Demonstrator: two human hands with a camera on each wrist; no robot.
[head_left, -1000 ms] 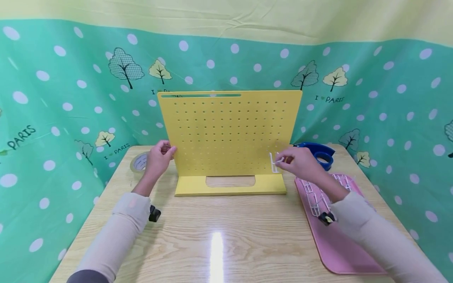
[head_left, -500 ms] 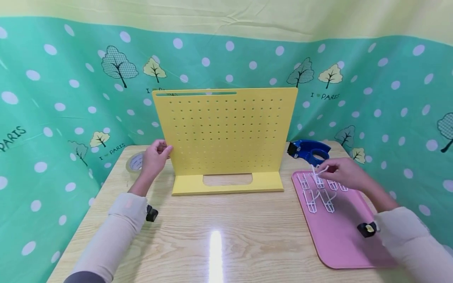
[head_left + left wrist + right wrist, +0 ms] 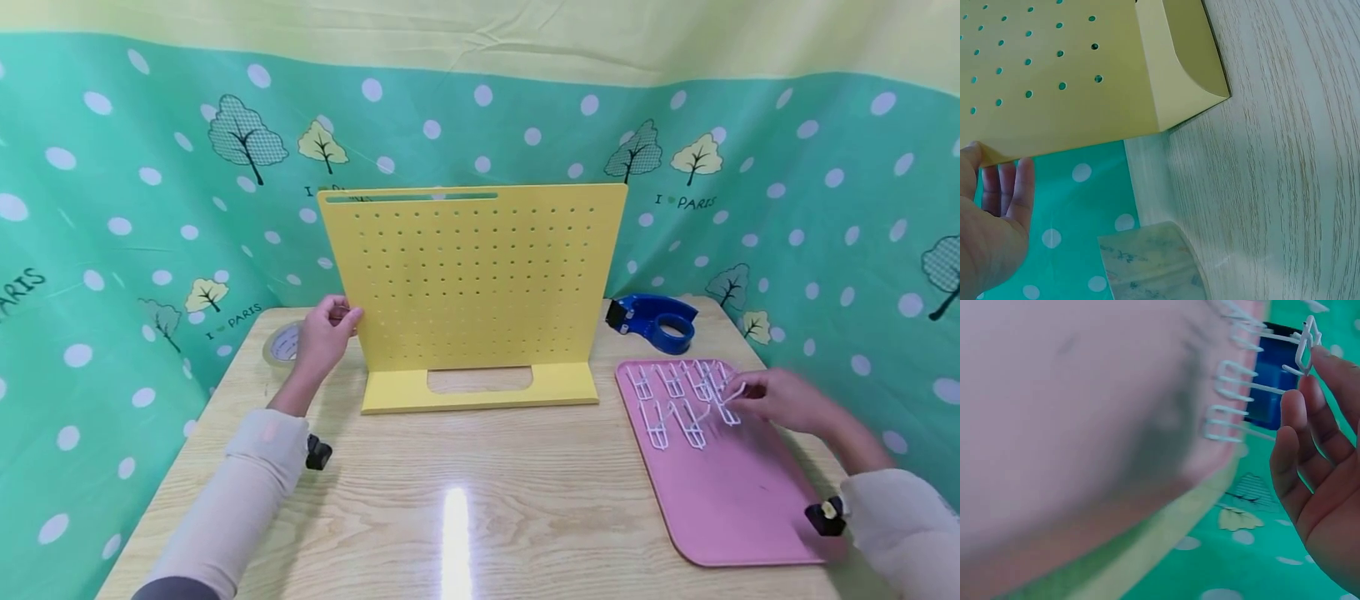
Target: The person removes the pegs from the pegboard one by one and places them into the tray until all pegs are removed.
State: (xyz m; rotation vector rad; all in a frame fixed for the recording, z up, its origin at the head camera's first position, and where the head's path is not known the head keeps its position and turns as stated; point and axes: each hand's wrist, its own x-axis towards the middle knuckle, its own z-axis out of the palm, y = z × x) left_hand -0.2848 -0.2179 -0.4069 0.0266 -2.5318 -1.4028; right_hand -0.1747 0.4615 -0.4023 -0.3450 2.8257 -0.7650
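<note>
In the head view a yellow pegboard (image 3: 480, 275) stands upright on its base. My left hand (image 3: 322, 337) pinches its left edge, thumb in front and fingers behind, as the left wrist view also shows. Over the pink tray (image 3: 738, 508) on the right, my right hand (image 3: 787, 400) holds a white wire pegboard hook (image 3: 1307, 347) between thumb and fingertips. Several more white hooks (image 3: 673, 382) lie in rows on the far part of the tray, just left of that hand.
A blue tape dispenser (image 3: 652, 323) lies behind the tray. Left of the pegboard, a roll of clear tape (image 3: 282, 343) rests on the wooden table (image 3: 375, 500). A green dotted curtain (image 3: 480, 125) hangs close behind and along both sides.
My right hand has moved from the pegboard's lower right to over the tray, carrying the hook, then further right and nearer. My left hand has kept its grip on the board's edge.
</note>
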